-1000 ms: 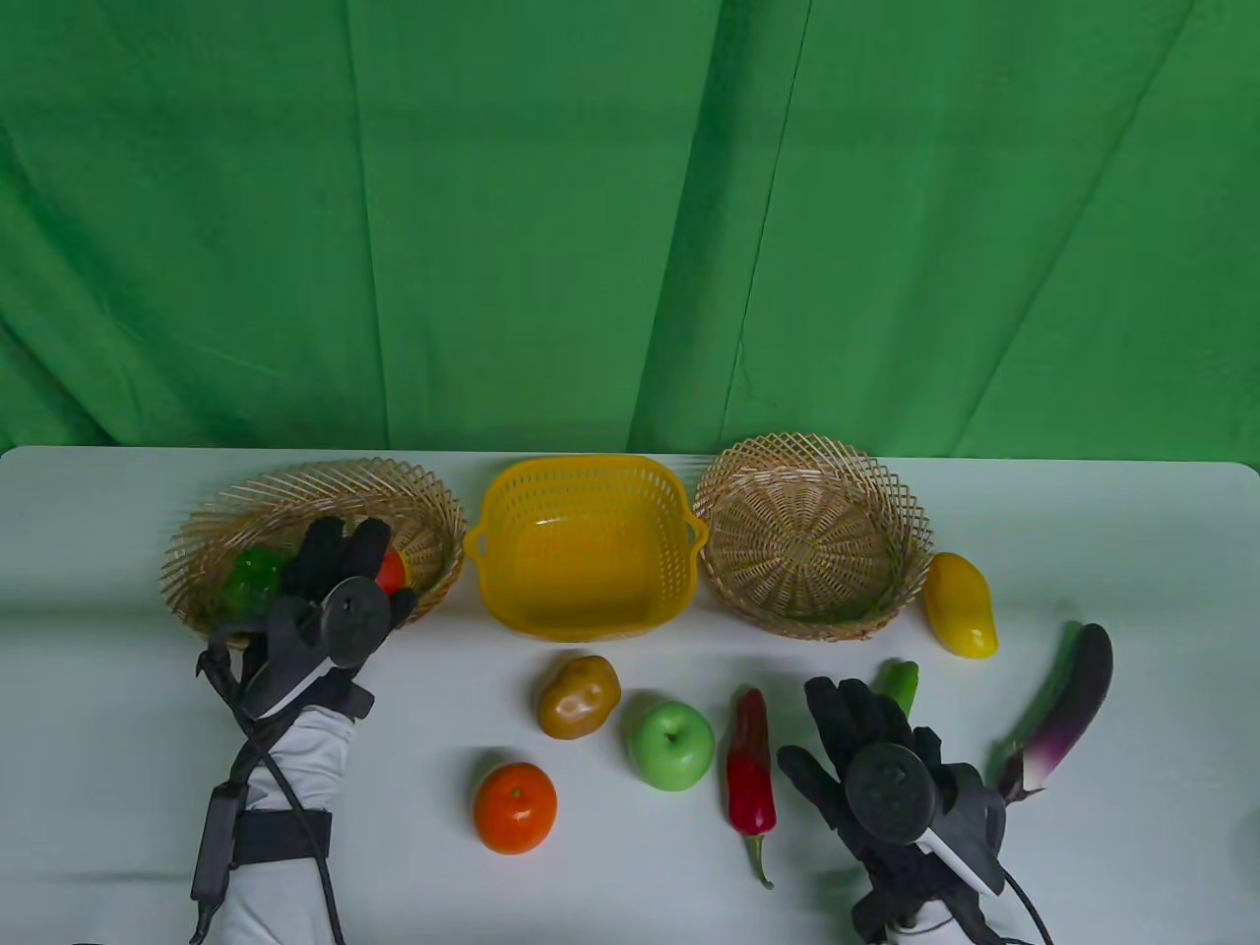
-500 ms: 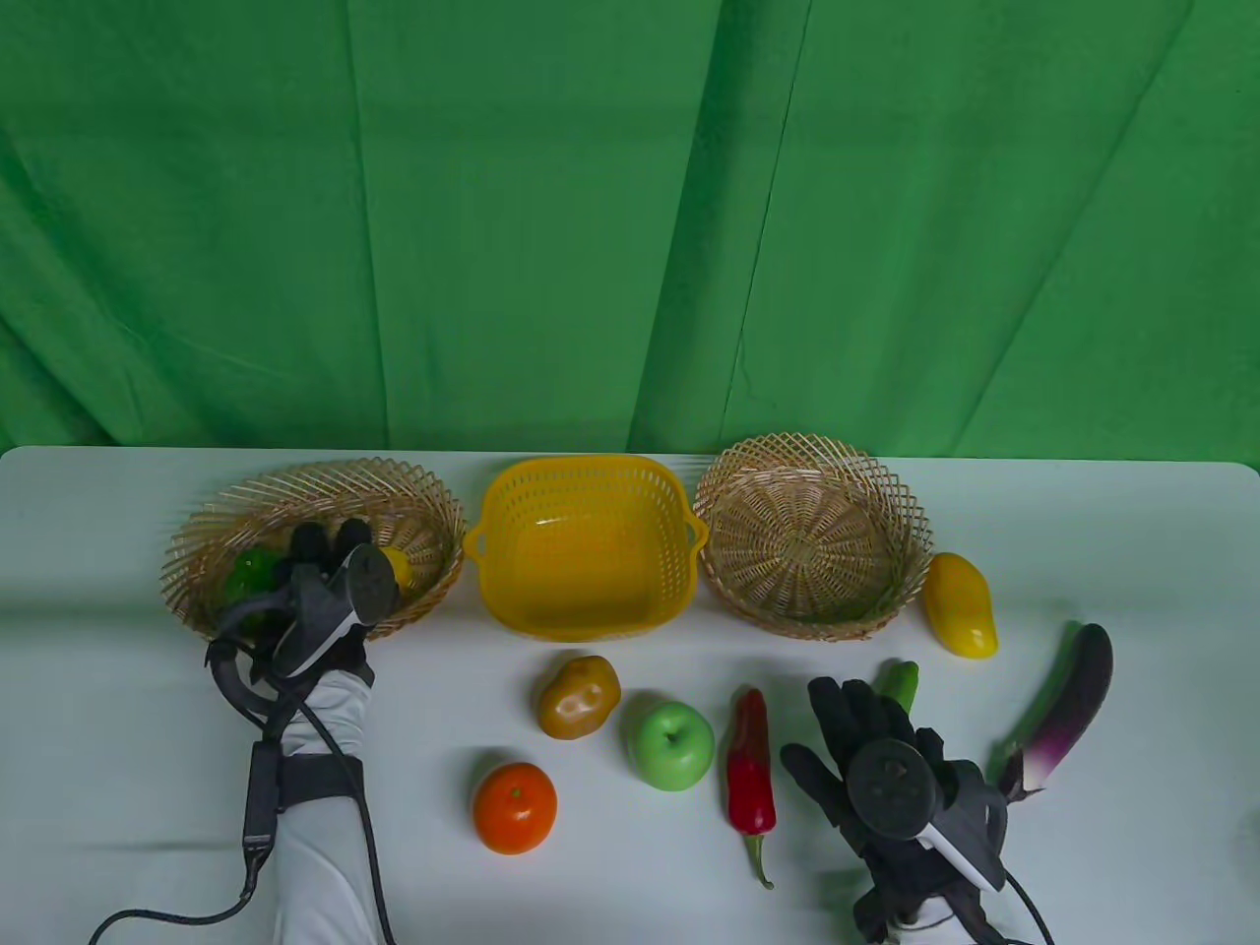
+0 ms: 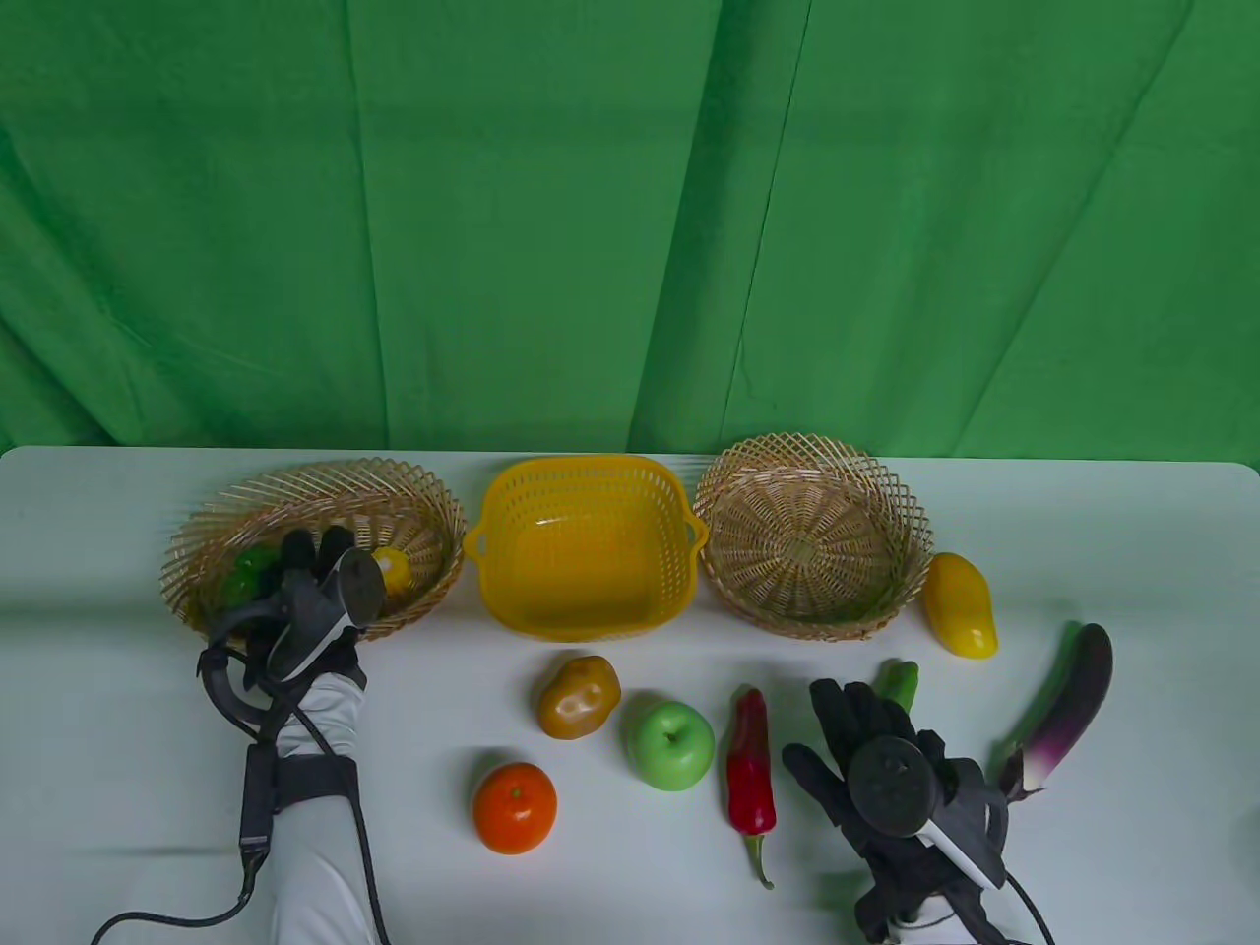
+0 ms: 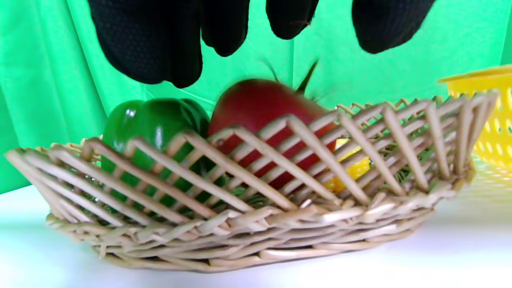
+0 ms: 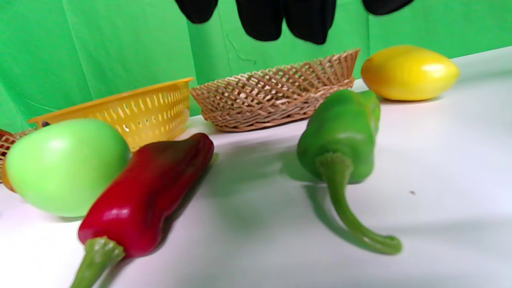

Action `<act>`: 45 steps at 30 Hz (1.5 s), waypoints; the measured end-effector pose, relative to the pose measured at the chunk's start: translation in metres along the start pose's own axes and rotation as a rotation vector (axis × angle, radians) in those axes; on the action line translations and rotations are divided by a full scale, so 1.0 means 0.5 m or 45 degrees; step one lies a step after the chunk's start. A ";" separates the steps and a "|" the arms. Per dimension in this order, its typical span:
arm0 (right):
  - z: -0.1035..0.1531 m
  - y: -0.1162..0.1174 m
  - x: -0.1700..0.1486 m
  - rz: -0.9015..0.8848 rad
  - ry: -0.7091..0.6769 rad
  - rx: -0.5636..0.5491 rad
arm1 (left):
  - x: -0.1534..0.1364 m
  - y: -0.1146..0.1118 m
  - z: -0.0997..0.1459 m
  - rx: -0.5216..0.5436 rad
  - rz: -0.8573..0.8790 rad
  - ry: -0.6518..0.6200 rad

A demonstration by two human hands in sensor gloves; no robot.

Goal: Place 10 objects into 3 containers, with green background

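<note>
Your left hand (image 3: 313,591) hangs over the near rim of the left basket (image 4: 256,224), fingers (image 4: 160,44) spread and holding nothing; a tomato (image 4: 260,116) lies inside beside a green pepper (image 4: 152,124) and something yellow. That drop looks done, so seven things wait on the desk (image 3: 630,866). Your right hand (image 3: 876,758) hovers flat and loose over the long green pepper (image 5: 344,128), gripping nothing; lower it and grip. From above your hand hides most of that pepper, and the yellow thing stays unclear.
</note>
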State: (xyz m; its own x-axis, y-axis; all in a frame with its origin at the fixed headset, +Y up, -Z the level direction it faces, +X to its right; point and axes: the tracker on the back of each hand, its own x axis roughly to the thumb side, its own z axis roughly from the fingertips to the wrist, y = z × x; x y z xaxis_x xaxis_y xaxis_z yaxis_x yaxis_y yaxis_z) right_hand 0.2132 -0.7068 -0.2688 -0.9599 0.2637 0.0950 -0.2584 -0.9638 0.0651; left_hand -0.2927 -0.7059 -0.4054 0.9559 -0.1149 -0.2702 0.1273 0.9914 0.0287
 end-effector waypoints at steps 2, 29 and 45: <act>0.000 0.000 0.000 0.002 0.000 -0.001 | -0.002 0.008 0.007 0.015 0.015 -0.012; 0.002 0.006 0.008 -0.002 -0.044 -0.015 | 0.082 0.012 0.204 0.063 0.523 -0.638; 0.003 0.010 0.013 0.008 -0.055 -0.001 | 0.169 -0.046 0.324 -0.110 0.517 -0.972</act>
State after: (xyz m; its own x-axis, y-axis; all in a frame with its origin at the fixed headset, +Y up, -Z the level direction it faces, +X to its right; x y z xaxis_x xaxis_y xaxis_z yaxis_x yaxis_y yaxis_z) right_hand 0.2058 -0.7098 -0.2662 -0.9560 0.2591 0.1379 -0.2525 -0.9655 0.0638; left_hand -0.1721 -0.7486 -0.2729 0.8430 0.2690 0.4658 -0.2528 0.9625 -0.0983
